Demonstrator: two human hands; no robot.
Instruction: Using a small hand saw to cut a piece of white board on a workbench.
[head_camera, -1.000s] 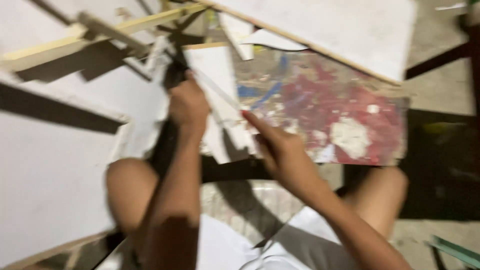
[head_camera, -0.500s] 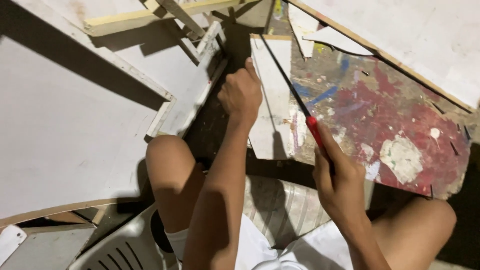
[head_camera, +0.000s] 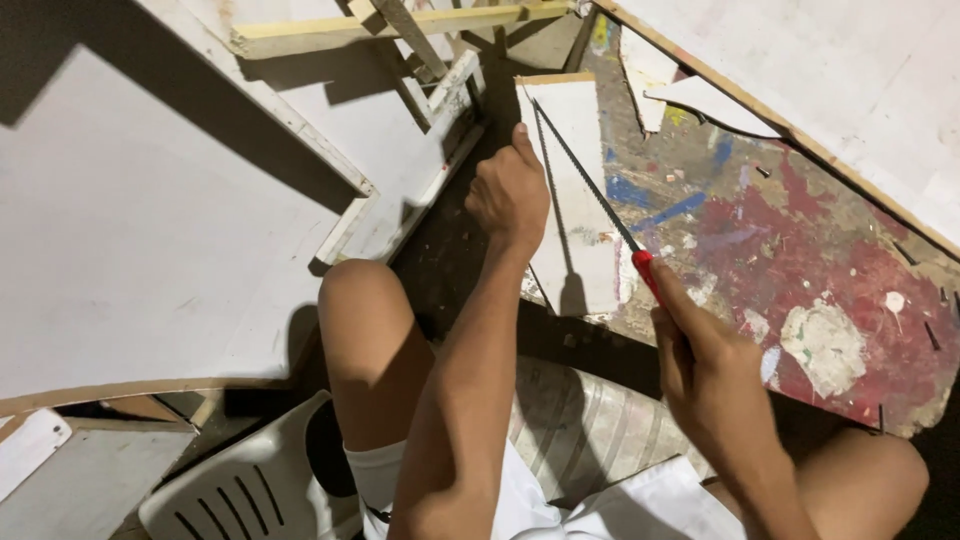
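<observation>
- My right hand (head_camera: 705, 370) is wrapped shut around the red handle (head_camera: 647, 272) of a thin saw; my forefinger lies stretched along the top of the handle, the other fingers curled under it.
- The saw blade (head_camera: 583, 178) runs up and to the left from the handle, slanting across the white panel piece (head_camera: 580, 250) toward its top left corner.
- My left hand (head_camera: 510, 192) is curled into a loose fist at the left edge of that white piece, thumb pointing up along the edge, pressing on it. I cannot tell how far the hidden fingers reach underneath.
- The white piece lies on a paint-stained board (head_camera: 800, 250), close to the board's near edge.
- Left of my left hand there is a dark gap, then a white framed panel (head_camera: 400, 170) and a large white sheet (head_camera: 130, 260).
- A long white board (head_camera: 850, 90) borders the stained one at upper right.
- My knees sit below, with a white plastic chair (head_camera: 240, 490) under my left leg.
</observation>
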